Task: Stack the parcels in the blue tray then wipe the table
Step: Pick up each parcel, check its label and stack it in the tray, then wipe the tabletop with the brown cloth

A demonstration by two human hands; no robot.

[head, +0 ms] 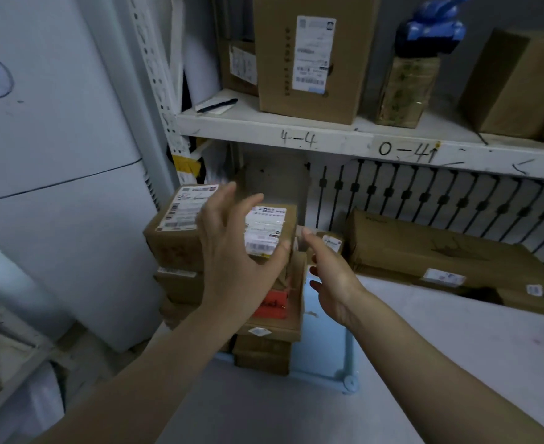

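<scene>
Several brown cardboard parcels are stacked in the light blue tray (348, 354) at the table's left end. The top parcel (265, 229) carries a white shipping label, and another labelled parcel (177, 216) sits beside it on the left. Lower in the stack is a box with a red sticker (272, 304). My left hand (232, 251) is spread over the top parcel, fingers straight and thumb touching its front edge. My right hand (331, 280) hovers open just right of the stack, fingers pointing at it and holding nothing.
The white table (456, 354) extends to the right. A long flat carton (440, 251) lies at its back, with a small labelled parcel (329, 241) beside it. A white shelf (328, 139) above holds more boxes. A white appliance (56, 187) stands close on the left.
</scene>
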